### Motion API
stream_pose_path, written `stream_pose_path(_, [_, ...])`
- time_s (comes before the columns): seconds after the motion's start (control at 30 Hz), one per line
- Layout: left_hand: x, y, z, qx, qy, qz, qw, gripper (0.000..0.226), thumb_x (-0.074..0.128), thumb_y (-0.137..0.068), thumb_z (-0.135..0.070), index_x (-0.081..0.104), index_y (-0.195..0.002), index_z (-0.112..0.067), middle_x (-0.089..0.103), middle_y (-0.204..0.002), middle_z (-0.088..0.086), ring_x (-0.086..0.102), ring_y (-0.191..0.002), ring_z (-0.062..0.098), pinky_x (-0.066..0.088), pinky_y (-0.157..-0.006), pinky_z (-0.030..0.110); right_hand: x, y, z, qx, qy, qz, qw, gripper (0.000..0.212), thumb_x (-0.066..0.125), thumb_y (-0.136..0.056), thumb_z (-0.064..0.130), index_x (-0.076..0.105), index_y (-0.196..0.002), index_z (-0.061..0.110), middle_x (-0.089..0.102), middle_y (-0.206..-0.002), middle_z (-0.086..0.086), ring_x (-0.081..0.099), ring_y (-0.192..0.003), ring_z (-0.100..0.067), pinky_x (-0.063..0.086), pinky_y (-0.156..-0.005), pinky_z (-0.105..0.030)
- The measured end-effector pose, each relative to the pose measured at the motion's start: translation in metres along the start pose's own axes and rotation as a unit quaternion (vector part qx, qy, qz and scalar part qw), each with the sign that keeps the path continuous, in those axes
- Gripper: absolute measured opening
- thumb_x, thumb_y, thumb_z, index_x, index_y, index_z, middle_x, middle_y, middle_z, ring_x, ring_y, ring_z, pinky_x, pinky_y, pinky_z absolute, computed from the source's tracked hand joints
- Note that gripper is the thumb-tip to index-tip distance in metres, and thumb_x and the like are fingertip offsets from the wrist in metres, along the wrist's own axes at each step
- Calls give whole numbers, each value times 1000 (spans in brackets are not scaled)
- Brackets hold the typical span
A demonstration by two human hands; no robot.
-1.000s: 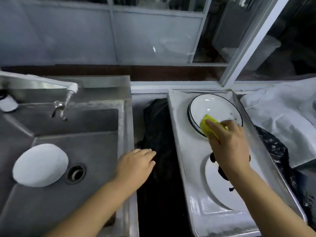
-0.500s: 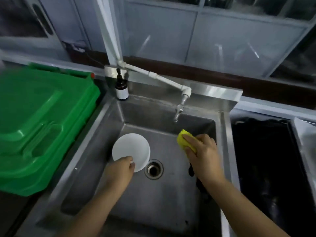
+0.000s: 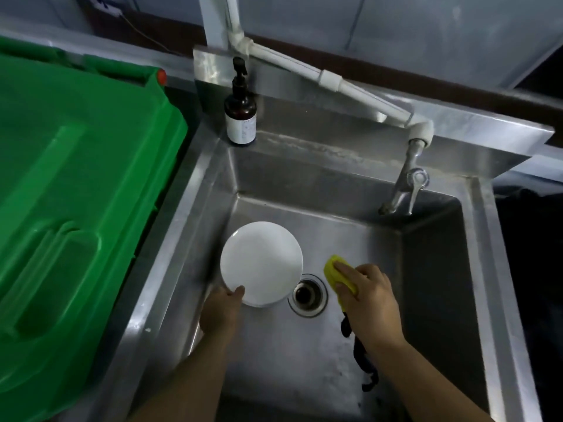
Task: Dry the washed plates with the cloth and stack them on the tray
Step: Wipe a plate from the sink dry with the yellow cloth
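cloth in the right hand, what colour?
Yellow. The small folded yellow cloth sits in the right hand over the steel sink basin; head view, the only one.

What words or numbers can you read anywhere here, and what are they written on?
None can be read.
Brown pump bottle: its white label has small print, too blurred to read.
Green bin lid: no writing shows.
White plate, yellow cloth, tap and sink: no words or numbers show.
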State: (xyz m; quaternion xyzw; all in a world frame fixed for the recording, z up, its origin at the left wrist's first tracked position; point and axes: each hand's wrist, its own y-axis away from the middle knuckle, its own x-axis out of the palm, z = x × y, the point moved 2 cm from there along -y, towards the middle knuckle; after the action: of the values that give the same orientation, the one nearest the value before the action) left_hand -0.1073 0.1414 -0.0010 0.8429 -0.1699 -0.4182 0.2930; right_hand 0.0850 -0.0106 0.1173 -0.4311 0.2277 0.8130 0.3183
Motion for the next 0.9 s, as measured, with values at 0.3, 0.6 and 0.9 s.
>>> stream_pose_path(0.3, [10,-17,6,-48,49,4,998,32,63,-88,-30,71,-102,-2,69,-102,17,62,-95,36,41,-72,31,7,-7,-8,32,9,16,999,32,65,-89,22,66,-120,23,55,-97,-3,48,-96,-21,47,-75,-38])
stream_pose_path(0.6, [14,-14,-17,-119,413,51,902,37,49,-88,5,54,-125,1,54,-113,14,53,-99,31,50,-68,34,-6,-7,-14,33,11,-3,999,33,69,-86,16,68,-119,18,56,-94,-6,51,-93,-26,48,-72,-38])
stream_pose_path(0.9, [10,-4,-32,-67,367,72,925,39,47,-98,-22,47,-135,-8,53,-119,12,53,-102,31,49,-79,38,-30,-2,-23,28,13,-35,999,34,70,-86,17,67,-120,21,55,-94,-2,51,-92,-22,46,-73,-33])
